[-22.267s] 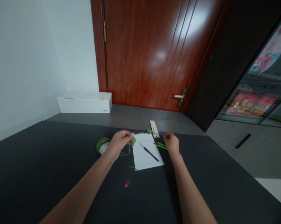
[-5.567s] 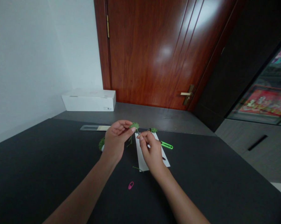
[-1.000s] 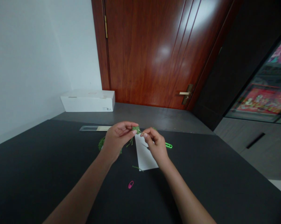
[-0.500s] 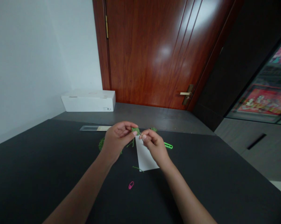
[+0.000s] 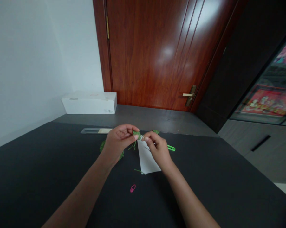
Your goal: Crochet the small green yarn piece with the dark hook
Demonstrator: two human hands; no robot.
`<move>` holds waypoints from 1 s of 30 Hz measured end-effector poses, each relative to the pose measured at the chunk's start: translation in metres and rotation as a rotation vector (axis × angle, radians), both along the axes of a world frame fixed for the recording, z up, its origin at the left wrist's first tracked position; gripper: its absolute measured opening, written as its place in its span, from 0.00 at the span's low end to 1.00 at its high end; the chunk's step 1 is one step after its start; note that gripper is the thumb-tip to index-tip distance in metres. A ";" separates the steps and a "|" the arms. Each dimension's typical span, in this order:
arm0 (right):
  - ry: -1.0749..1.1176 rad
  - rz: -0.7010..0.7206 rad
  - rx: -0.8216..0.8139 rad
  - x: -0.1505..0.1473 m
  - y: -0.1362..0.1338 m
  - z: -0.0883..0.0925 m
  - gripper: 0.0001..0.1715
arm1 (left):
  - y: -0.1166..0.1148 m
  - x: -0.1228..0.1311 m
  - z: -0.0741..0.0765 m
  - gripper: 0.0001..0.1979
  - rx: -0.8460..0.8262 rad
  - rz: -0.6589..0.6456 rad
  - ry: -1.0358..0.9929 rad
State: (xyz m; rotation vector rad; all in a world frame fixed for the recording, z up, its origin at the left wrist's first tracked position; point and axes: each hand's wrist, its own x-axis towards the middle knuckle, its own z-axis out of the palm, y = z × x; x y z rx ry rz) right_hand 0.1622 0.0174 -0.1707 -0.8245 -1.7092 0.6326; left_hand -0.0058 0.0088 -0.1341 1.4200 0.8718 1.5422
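My left hand (image 5: pixel 121 139) is closed, pinching a small green crocheted piece (image 5: pixel 136 134) between thumb and fingers. Loose green yarn ends (image 5: pixel 133 146) dangle below it. Close by on the right, my right hand (image 5: pixel 157 147) is closed in a pinch on a thin silvery needle-like tool (image 5: pixel 142 136); its tip points at the green piece. Most of the tool is hidden by the fingers, so I cannot tell whether it is a hook or a needle. A ball of green yarn (image 5: pixel 102 146) lies partly behind my left hand and wrist.
White paper (image 5: pixel 149 161) lies under my right hand, a short yarn scrap (image 5: pixel 138 171) at its corner. Nearer is a pink stitch marker (image 5: pixel 133 188). Beyond are a bright green plastic tool (image 5: pixel 171 148), more green yarn (image 5: pixel 156 131), a clear case (image 5: pixel 92 130) and a white box (image 5: pixel 89 103).
The green piece and my left fingers have shifted slightly left. More of the silvery tool shows between my hands, which are a little farther apart.
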 end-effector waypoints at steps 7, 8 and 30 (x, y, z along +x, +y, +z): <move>0.333 0.337 -0.383 -0.008 0.005 -0.005 0.22 | 0.000 0.000 0.000 0.08 0.000 -0.023 -0.004; 0.326 0.299 -0.355 -0.008 0.005 -0.005 0.22 | 0.000 0.000 0.000 0.08 -0.003 -0.029 -0.001; -0.123 -0.140 0.196 0.004 -0.007 0.005 0.13 | -0.005 0.003 0.005 0.08 0.010 0.043 -0.075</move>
